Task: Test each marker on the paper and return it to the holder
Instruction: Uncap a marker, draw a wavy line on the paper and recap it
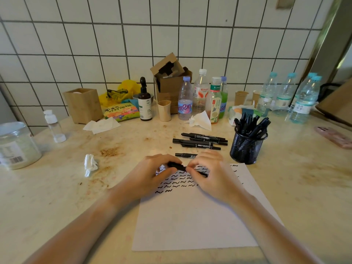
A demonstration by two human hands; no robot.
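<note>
The marker (185, 169) lies roughly level above the far part of the paper (194, 221), held between both hands. The left hand (152, 171) grips one end with curled fingers; the right hand (210, 168) pinches the barrel, its fingers closed around it. Whether the cap is being pulled off or pressed on cannot be told. The marker is judged light, rigid and smooth-sided, so a firm pinch on the barrel, not on the tip end, gives control; the cap likely needs a straight pull or push along the axis. The paper is thin and free to slide on the table (57, 197), so writing pressure should stay light. Rows of black test squiggles (172, 182) fill the far part of the sheet. The mesh holder (246, 149) stands far right of the paper, already packed with markers. Loose markers (200, 141) lie just left of it, with another single marker (185, 155) just beyond the hands.
</note>
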